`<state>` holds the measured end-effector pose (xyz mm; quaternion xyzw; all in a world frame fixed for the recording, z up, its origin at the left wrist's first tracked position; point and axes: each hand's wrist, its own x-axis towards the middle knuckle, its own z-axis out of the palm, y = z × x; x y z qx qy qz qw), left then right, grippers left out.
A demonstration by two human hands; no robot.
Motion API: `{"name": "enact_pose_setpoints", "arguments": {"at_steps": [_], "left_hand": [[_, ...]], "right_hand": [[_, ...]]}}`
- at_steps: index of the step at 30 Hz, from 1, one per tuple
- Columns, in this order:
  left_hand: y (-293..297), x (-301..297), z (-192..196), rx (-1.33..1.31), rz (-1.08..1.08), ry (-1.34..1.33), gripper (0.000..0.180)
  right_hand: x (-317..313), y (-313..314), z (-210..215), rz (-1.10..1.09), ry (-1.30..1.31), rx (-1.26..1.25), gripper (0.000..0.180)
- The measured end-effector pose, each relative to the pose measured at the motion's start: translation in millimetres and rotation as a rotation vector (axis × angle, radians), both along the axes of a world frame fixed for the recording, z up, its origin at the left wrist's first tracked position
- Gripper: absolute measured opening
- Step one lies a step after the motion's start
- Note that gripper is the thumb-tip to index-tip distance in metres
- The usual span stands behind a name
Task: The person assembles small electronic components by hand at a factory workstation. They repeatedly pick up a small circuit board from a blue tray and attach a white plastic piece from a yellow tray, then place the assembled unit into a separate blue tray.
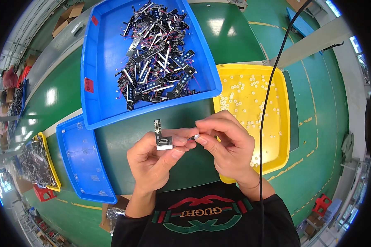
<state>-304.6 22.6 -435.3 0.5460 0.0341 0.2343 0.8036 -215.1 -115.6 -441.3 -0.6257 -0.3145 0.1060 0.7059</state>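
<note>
Close in front of my chest, my left hand (pixel 149 164) is closed on a small black circuit board (pixel 165 140) with a white block along its lower edge and a narrow strip standing up. My right hand (pixel 234 145) pinches a tiny white piece (pixel 196 136) between thumb and forefinger. A short dark lead seems to run from that piece toward my left fingertips, which nearly touch it. Just beyond both hands lies a blue tray (pixel 152 113) with a heap of similar black boards (pixel 158 57), white strips and thin red wires.
To the right, a yellow tray (pixel 285 123) holds scattered small white rings (pixel 251 122). A black cable (pixel 273 78) hangs across it. Left of my hands is another blue tray (pixel 84 158). A yellow-edged tray of dark parts (pixel 38 162) sits farther left. Red stools (pixel 321 203) stand on the floor.
</note>
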Motion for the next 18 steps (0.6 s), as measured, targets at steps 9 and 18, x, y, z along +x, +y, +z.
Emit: {"name": "enact_pose_setpoints", "arguments": {"at_steps": [9,18], "left_hand": [[4.8,-8.1,-4.0,0.349,0.042,0.125,0.016],[137.0,-96.3,-10.3,0.598,0.795,0.710,0.023]], "right_hand": [[-5.3,-5.6,-6.0,0.041,-0.019,-0.127,0.023],[39.9,-78.5,-31.9,-0.343,-0.539,-1.047,0.029]]}}
